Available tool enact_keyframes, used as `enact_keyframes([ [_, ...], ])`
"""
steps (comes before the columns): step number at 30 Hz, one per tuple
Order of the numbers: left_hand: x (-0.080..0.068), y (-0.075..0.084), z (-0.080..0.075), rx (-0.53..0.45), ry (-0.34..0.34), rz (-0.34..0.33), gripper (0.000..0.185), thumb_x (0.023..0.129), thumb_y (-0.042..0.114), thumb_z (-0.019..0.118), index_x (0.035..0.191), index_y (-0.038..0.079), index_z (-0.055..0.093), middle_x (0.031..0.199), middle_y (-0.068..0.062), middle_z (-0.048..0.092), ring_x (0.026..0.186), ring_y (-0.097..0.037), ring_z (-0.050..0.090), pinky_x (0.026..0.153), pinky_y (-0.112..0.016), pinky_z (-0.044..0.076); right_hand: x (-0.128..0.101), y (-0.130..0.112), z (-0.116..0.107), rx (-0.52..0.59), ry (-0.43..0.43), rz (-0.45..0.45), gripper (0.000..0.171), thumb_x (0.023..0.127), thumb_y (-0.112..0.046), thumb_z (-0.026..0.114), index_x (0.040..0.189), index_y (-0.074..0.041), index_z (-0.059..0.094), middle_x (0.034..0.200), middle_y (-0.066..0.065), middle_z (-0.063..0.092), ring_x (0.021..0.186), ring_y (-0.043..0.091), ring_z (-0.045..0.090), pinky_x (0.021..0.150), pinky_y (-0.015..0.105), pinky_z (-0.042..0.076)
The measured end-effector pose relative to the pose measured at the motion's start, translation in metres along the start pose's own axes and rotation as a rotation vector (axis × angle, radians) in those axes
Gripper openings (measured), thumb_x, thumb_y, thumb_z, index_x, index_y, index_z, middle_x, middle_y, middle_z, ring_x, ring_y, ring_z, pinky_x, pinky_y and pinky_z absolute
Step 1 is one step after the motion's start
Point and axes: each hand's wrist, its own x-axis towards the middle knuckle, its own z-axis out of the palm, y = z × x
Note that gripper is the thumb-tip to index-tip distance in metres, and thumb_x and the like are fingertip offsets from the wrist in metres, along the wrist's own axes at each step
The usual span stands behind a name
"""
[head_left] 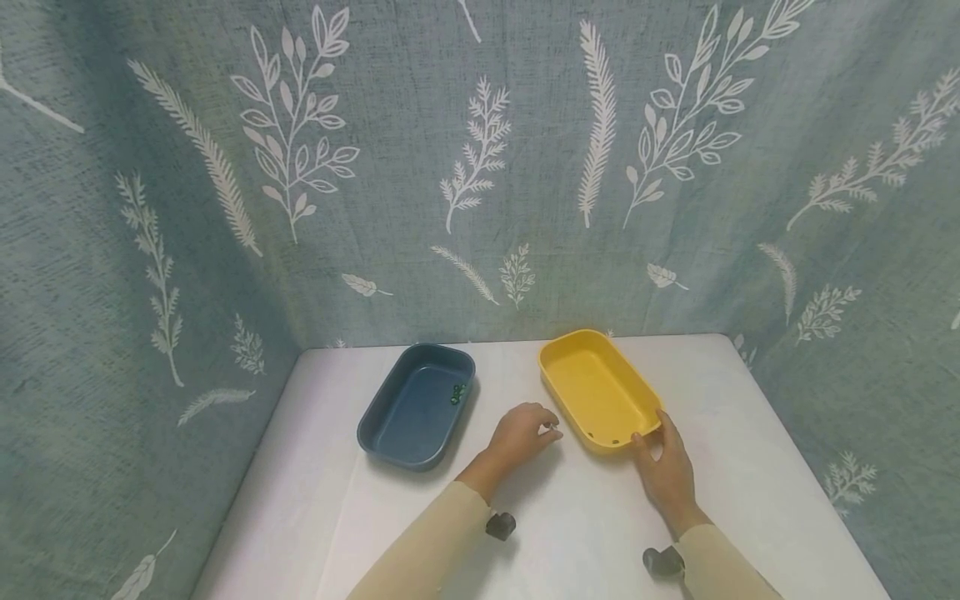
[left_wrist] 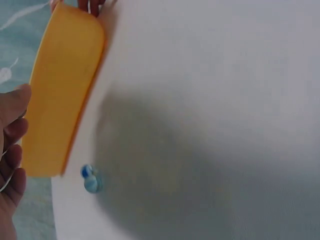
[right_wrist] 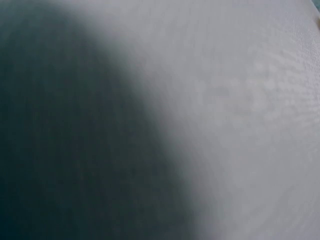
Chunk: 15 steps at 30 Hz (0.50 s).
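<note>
My right hand (head_left: 666, 475) grips the near right corner of the yellow tray (head_left: 600, 387), thumb and fingers at its rim; its fingers (left_wrist: 93, 6) also show at the top of the left wrist view. My left hand (head_left: 521, 433) hovers beside the tray's left wall, fingers bent and thumb apart from them. In the left wrist view, a small shiny blue piece (left_wrist: 91, 179) lies on the white table, away from the fingertips. Two small dark bits (head_left: 616, 442) sit inside the tray's near end. The right wrist view shows only white surface and a dark blur.
A dark blue tray (head_left: 416, 408) stands to the left, with small green pieces (head_left: 457, 393) along its right wall. Both trays are on a white table (head_left: 322, 433). Green leaf-patterned cloth (head_left: 420, 192) rises behind and at both sides.
</note>
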Motion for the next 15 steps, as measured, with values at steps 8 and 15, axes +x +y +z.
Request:
enact_keyframes([
  [8, 0.009, 0.017, 0.003, -0.024, 0.01, 0.04, 0.018, 0.081, 0.041, 0.064, 0.095, 0.029, 0.067, 0.082, 0.019, 0.061, 0.078, -0.001, 0.054, 0.07, -0.019, 0.046, 0.0, 0.001, -0.001, 0.002, 0.004, 0.003, 0.07, 0.089, -0.049, 0.049, 0.145, -0.025, 0.015, 0.148, 0.013, 0.027, 0.133, 0.037, 0.027, 0.106, 0.054, 0.024],
  [15, 0.014, 0.026, 0.004, -0.026, 0.015, 0.084, 0.019, 0.082, 0.036, 0.066, 0.099, 0.028, 0.067, 0.087, 0.018, 0.063, 0.08, 0.0, 0.055, 0.072, -0.016, 0.046, 0.0, -0.001, -0.002, 0.001, -0.003, 0.018, 0.071, 0.089, -0.051, 0.048, 0.146, -0.026, 0.014, 0.147, 0.014, 0.028, 0.132, 0.038, 0.028, 0.105, 0.056, 0.024],
])
